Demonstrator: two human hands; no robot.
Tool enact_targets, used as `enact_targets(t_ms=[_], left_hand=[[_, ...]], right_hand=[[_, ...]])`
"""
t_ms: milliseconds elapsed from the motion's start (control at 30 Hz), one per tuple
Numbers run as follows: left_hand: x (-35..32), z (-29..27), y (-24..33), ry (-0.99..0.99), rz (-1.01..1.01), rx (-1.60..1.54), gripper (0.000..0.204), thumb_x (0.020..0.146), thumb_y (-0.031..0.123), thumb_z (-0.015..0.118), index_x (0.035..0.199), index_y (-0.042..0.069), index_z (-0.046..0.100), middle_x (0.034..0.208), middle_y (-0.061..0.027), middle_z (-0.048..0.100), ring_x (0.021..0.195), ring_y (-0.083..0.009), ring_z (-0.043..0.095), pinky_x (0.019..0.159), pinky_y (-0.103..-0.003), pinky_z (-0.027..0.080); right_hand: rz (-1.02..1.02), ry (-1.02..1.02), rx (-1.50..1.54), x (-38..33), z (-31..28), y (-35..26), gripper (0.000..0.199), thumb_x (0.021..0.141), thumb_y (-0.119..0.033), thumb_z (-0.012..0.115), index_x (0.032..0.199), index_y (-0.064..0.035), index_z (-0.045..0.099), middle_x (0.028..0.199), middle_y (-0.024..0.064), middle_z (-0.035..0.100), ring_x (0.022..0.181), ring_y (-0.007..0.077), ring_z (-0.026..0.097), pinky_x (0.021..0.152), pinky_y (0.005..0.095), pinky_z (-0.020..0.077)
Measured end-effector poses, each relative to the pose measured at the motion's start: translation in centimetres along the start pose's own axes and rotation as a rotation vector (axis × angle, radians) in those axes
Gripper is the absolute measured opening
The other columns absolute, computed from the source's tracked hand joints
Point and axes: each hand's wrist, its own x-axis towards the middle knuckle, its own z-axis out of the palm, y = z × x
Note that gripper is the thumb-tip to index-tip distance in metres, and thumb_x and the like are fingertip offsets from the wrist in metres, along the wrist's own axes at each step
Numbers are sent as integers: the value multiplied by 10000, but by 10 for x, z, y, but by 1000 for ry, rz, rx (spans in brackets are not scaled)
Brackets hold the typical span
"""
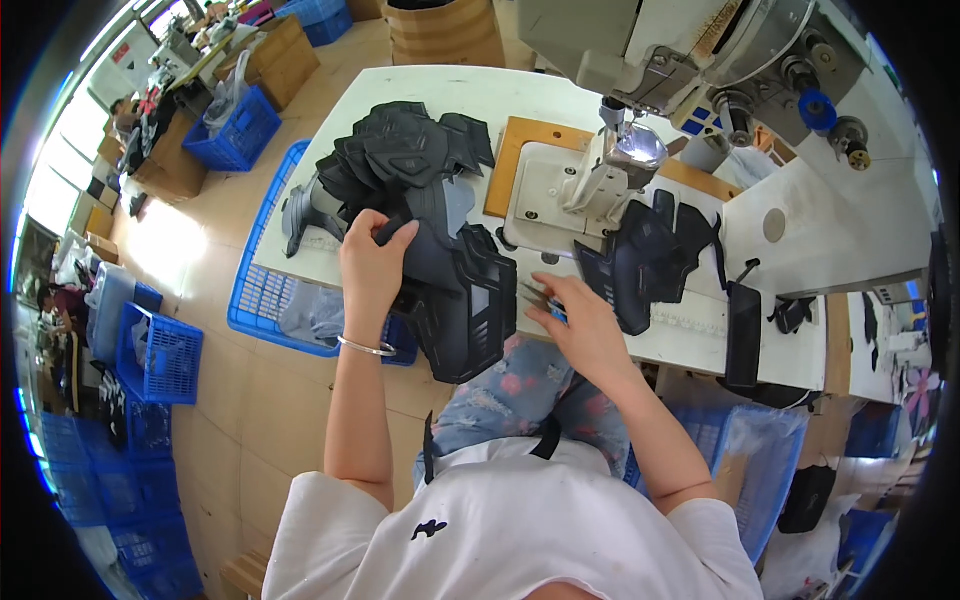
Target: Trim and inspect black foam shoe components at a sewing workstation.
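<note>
White shirt fabric [500,530] fills the foreground below the white worktable [800,240]. Over that table's near edge hangs a black, ribbed, panelled shoe-upper piece [465,300], part of a dark stack. Behind the table's far left corner stand brown cardboard boxes [280,55]. Her left hand [375,262] curls around the piece's top edge; her right hand [580,325] pinches small metal snips [535,293] beside it.

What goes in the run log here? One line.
left hand: holds black shoe piece | right hand: holds snips | sewing machine: behind
</note>
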Motion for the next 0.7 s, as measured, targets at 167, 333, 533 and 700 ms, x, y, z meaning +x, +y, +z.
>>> enact_targets(t_ms=[167,333,533,700], left_hand=[[-19,2,29,-189,-171,-1018,156,915,152,679,968,43,579,933,-20,613,804,-111,631,731,-281,539],[-46,9,27,-545,-319,-1740,267,968,30,503,1234,29,526,1177,-143,644,1075,-256,656,911,-361,549],[-50,15,45,-736,-371,-1655,522,853,-74,490,1372,-56,435,1223,-156,587,1075,-226,628,935,-345,532],[-60,22,53,-656,-335,-1542,575,841,-78,533,1404,-61,417,1269,-131,555,1092,-182,607,937,-298,512]], right_hand=[[224,15,389,4,6,-10,379,864,-152,703,1221,-57,620,970,68,661,843,190,642,768,308,502],[275,95,595,-13,-28,-14,268,860,-55,679,1125,-22,658,940,18,657,867,86,584,797,225,461],[293,98,606,-44,-55,-5,239,864,-24,643,1100,11,658,978,25,673,890,80,586,823,226,461],[411,130,775,-53,-58,-3,259,863,-37,647,1115,25,657,972,46,683,862,92,606,802,236,484]])
